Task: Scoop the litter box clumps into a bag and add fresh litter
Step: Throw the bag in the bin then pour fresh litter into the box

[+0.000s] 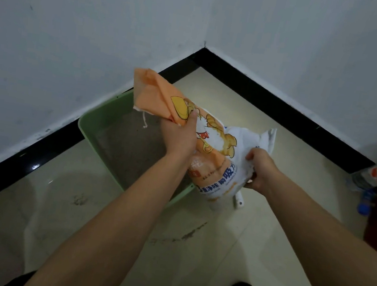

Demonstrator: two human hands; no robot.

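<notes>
Above litter box (88, 124), gripping litter bag (217, 135) neck with left hand (180, 136), clutching base corner with right hand (261, 169). Possible spill beyond rim if tipped sharply.

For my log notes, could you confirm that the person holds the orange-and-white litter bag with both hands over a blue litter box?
Not quite: the head view shows the litter box is green, not blue. The rest holds: the left hand and the right hand both grip the orange-and-white litter bag over it.
</notes>
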